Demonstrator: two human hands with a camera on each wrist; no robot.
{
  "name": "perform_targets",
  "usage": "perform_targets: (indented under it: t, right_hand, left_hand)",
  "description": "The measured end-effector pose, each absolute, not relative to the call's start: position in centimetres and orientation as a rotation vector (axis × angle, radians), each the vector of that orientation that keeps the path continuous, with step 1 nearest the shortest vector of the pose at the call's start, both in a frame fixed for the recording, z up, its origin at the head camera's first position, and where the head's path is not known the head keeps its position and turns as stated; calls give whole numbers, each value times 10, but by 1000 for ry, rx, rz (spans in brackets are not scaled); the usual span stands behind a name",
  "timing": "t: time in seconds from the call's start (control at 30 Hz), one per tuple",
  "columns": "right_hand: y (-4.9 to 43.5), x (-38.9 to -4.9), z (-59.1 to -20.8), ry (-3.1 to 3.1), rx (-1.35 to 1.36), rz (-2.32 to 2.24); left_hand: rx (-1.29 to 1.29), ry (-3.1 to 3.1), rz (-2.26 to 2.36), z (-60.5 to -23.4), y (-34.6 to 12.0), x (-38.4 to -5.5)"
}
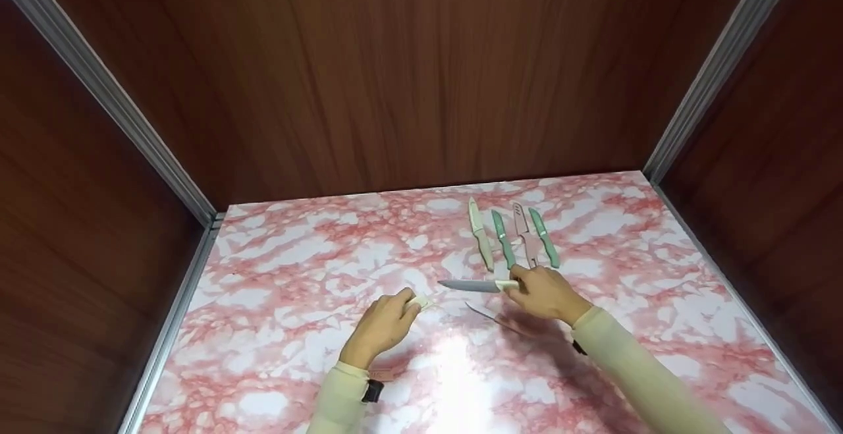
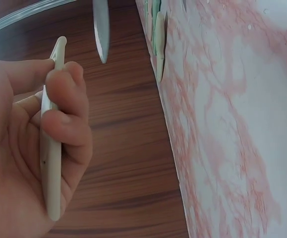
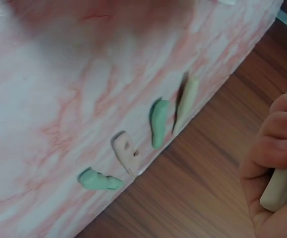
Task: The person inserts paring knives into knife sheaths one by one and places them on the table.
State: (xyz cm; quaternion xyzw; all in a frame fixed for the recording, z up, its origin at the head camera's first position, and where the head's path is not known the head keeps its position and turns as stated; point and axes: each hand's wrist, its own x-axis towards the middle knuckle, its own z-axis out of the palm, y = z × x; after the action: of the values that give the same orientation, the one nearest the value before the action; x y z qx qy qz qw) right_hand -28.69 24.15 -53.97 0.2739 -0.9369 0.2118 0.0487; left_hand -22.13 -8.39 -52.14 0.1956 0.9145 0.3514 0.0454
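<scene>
In the head view my right hand (image 1: 545, 292) grips a kitchen knife by its cream handle (image 1: 506, 285), the bare grey blade (image 1: 469, 286) pointing left. Its handle end (image 3: 281, 191) pokes out of the curled fingers in the right wrist view. A slim cream blade cover (image 2: 54, 158) is held in my left hand (image 1: 385, 325), its fingers wrapped around it. The knife's blade (image 2: 101, 32) shows beyond the cover, apart from it. Just below the held knife, a pink-handled knife (image 1: 504, 322) with a bare blade lies on the table, partly shadowed by my right arm.
Behind the right hand lies a row of covered knives: a cream one (image 1: 482, 236), a green one (image 1: 503, 240), a pink one (image 1: 526, 233) and another green one (image 1: 544, 238). A pink piece (image 1: 382, 375) lies beside my left wrist. Brown panels (image 1: 395, 78) enclose the marbled table (image 1: 296, 256).
</scene>
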Motion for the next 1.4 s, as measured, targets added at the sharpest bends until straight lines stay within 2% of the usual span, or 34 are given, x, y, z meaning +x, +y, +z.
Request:
perform_targets:
  t: [0.4, 1.4]
  right_hand:
    - [236, -282, -531, -2735, 997, 677]
    - [235, -277, -523, -2756, 1080, 682]
  left_hand:
    - [615, 2826, 1039, -520, -82, -221]
    - [646, 2827, 1078, -519, -84, -220]
